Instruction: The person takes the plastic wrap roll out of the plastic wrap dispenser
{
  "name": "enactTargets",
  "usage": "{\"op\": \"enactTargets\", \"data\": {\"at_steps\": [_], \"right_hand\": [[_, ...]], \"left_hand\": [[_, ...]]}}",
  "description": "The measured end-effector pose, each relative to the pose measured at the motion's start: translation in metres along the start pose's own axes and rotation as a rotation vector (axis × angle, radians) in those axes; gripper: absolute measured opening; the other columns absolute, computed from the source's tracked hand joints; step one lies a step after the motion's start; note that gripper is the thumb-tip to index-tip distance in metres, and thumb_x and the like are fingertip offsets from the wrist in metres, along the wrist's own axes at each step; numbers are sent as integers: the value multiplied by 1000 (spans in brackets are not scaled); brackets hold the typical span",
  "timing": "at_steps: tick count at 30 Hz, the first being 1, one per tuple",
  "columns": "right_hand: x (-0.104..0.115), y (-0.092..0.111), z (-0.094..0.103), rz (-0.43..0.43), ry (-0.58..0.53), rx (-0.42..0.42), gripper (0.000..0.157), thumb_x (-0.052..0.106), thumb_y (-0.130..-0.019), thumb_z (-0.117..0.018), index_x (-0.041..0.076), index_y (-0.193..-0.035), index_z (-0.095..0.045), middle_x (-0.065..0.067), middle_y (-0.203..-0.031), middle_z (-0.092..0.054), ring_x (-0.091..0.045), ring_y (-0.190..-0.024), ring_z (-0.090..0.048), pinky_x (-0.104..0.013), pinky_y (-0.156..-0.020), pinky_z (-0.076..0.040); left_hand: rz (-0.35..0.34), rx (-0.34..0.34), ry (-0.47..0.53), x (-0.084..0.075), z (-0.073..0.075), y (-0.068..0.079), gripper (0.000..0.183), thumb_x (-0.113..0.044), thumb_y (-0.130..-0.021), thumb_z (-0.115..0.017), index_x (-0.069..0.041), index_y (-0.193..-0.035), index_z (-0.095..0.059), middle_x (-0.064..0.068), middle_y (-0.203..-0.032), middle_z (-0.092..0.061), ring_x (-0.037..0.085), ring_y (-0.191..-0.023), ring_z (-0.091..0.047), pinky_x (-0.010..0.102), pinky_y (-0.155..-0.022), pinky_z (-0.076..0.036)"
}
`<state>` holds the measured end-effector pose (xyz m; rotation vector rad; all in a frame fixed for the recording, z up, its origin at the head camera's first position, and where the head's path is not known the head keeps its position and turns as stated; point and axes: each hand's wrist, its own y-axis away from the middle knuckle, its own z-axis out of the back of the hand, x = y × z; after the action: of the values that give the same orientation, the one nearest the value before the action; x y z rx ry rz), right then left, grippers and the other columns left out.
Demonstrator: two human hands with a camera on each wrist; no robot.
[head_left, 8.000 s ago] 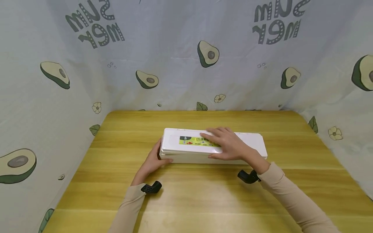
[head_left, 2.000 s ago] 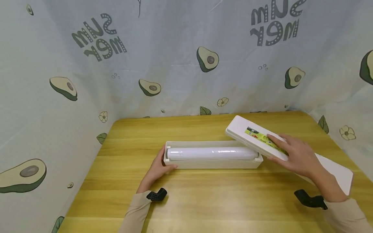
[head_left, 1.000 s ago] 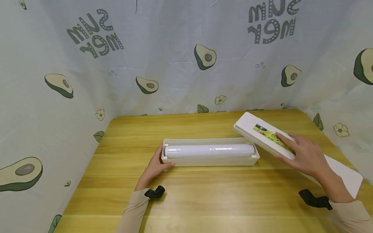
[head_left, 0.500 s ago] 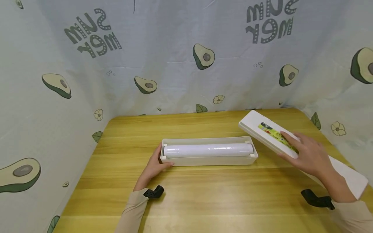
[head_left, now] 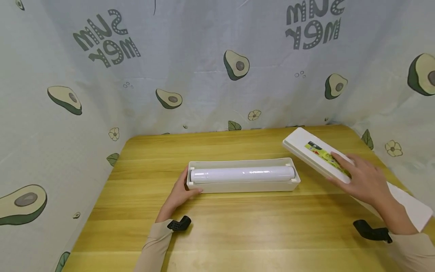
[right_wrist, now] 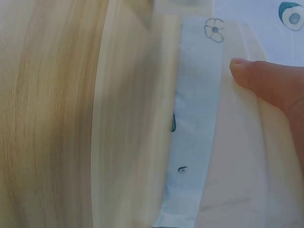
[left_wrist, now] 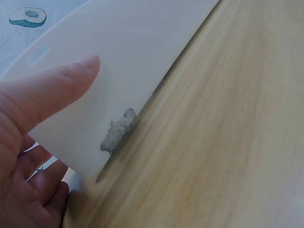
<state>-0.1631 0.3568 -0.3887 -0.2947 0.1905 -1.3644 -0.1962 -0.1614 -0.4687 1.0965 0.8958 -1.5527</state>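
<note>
A long white cling film box point(head_left: 244, 187) lies open on the table in the head view. Inside it rests a white, shiny roll of cling film point(head_left: 242, 174). My left hand point(head_left: 179, 193) grips the box's left end, thumb on the front wall and fingers round the end; in the left wrist view the thumb point(left_wrist: 71, 78) presses the box wall point(left_wrist: 137, 52). At the right, my right hand point(head_left: 365, 180) holds the white lid point(head_left: 406, 200) slantwise, apart from the box. A green and yellow label point(head_left: 326, 156) on the lid is partly hidden by the fingers.
The wooden table point(head_left: 251, 230) carries the box. Behind and at both sides hangs a pale curtain point(head_left: 204, 49) printed with avocados. A black wrist camera point(head_left: 179, 223) sits on the left sleeve, another camera point(head_left: 372, 231) on the right.
Eight seconds ago the lid lay on the box under my right hand. It has since come off and, over the last second, moved further right. The left hand keeps its grip.
</note>
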Motion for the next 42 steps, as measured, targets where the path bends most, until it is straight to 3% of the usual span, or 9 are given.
{"op": "enactTargets", "data": {"at_steps": [5,12,17,22,34,42], "right_hand": [[-3,1,-1,-12,7,-4,90,56,-74,-69,24,-148,-29,-30,-122,-47,-51,-97,-49,-62,-67,-39],[-7,6,-2,-17,6,-8,90,55,-73,-70,24,-148,-29,-30,-120,-48,-50,-97,-49,-63,-65,-39],[-10,6,-3,-31,9,12,91,56,-74,-69,23,-149,-27,-31,-122,-47,-52,-98,-49,-64,-64,-40],[-14,8,-4,-51,14,33,92,56,-75,-67,22,-149,-25,-33,-123,-45,-53,-100,-47,-66,-68,-39],[-24,10,-7,-102,12,52,92,57,-76,-66,22,-150,-22,-34,-124,-43,-57,-101,-44,-72,-72,-34],[-28,13,-8,-142,3,86,92,57,-78,-64,21,-150,-20,-35,-125,-41,-55,-103,-42,-71,-68,-35]], "left_hand": [[19,22,11,-18,1,5,98,-5,-77,-75,-7,-151,-11,19,-151,-30,35,-137,-32,50,-114,-25],[17,3,17,2,0,1,100,-6,-76,-76,-15,-152,-13,14,-150,-32,30,-137,-34,47,-114,-27],[-3,-13,16,8,-1,1,98,-9,-75,-77,-16,-151,-16,13,-150,-33,30,-137,-34,48,-115,-24],[-23,-13,14,8,-1,0,97,-8,-76,-77,-15,-151,-16,13,-149,-35,30,-137,-34,48,-114,-25],[8,9,34,1,-1,-3,100,-1,-75,-76,-11,-152,-12,19,-149,-32,34,-136,-33,49,-114,-23],[-2,-10,4,6,-1,-1,99,-9,-76,-77,-17,-152,-14,12,-151,-32,29,-138,-33,47,-115,-24]]}}
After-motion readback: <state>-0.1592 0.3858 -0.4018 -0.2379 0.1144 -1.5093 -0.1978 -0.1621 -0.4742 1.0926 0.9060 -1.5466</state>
